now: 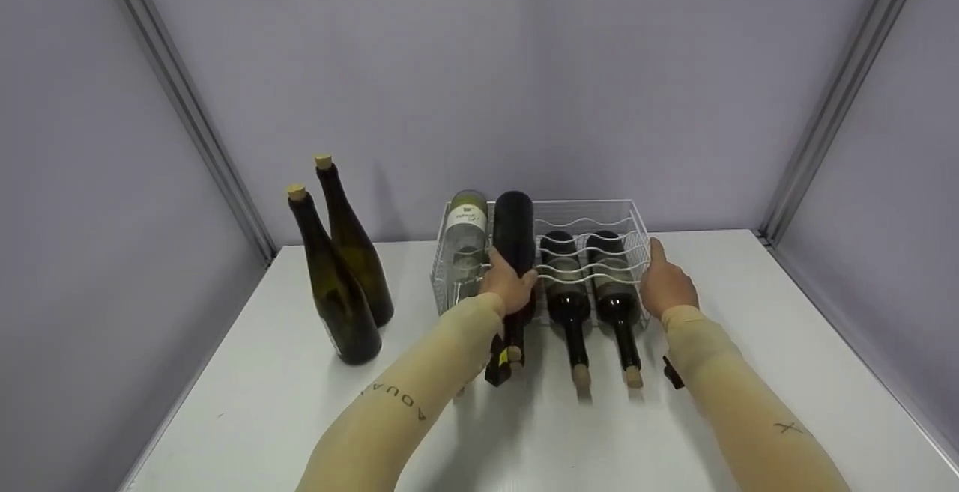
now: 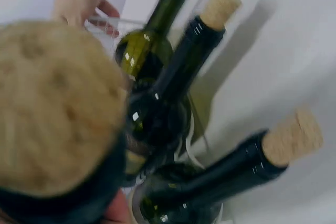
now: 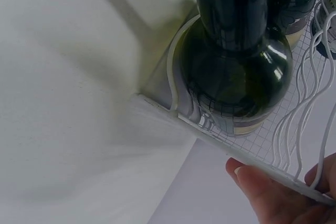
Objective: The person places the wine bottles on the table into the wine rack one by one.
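Note:
My left hand (image 1: 509, 284) grips a dark corked wine bottle (image 1: 514, 224) over the white wire bottle rack (image 1: 584, 201). Its base stands higher than those of the two dark wine bottles (image 1: 567, 299) lying neck-forward in the rack's right half. That bottle's cork (image 2: 58, 103) fills the near left of the left wrist view, blurred. Beyond it there, a dark bottle (image 2: 205, 184) lies nearest in the rack. With thumb and fingers, my right hand (image 1: 669, 287) holds the rack's right side rim, its fingertips (image 3: 249, 179) at the wire in the right wrist view.
A clear bottle with a white label (image 1: 466, 230) lies at the rack's left end, partly behind my left forearm. Two tall brown-green corked bottles (image 1: 341, 305) stand upright on the white table (image 1: 247, 402) at left. Pale walls (image 1: 584, 87) enclose the back and sides.

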Available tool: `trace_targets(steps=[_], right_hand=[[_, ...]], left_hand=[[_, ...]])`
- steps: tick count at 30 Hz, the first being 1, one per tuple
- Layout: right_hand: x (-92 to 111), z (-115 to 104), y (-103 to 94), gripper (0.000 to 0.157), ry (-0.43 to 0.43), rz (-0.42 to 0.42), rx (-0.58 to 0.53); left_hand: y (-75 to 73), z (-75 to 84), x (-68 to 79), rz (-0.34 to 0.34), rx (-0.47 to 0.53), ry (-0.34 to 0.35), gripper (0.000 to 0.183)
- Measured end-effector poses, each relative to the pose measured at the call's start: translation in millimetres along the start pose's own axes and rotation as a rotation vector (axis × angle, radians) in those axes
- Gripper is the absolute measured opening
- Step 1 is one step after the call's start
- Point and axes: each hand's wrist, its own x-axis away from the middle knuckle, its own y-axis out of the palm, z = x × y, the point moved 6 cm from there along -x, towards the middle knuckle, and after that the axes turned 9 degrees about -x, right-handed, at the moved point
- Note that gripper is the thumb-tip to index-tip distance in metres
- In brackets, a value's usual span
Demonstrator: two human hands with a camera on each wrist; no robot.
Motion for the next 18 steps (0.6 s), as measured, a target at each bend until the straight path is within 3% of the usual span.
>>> trace_targets(steps=[7, 11, 16, 18], right_hand=[[-4, -2, 1.0, 0.057, -0.002, 0.002, -0.010], [-5, 0, 2.5, 0.057, -0.012, 0.012, -0.004], [-5, 4, 1.5, 0.058, -0.029, 0.024, 0.001], [-5, 5, 0.3, 0.058, -0.040, 0.018, 0.006]], left_hand=[[-8.2, 1.6, 3.8, -0.033, -0.024, -0.014, 0.089], [-18.2, 8.6, 10.3, 0.022, -0.128, 0.013, 0.091], [-36.0, 28.1, 34.2, 0.186, -0.386, 0.209, 0.087], [-42.0, 33.0, 50.7, 0.235, -0.373, 0.292, 0.079]])
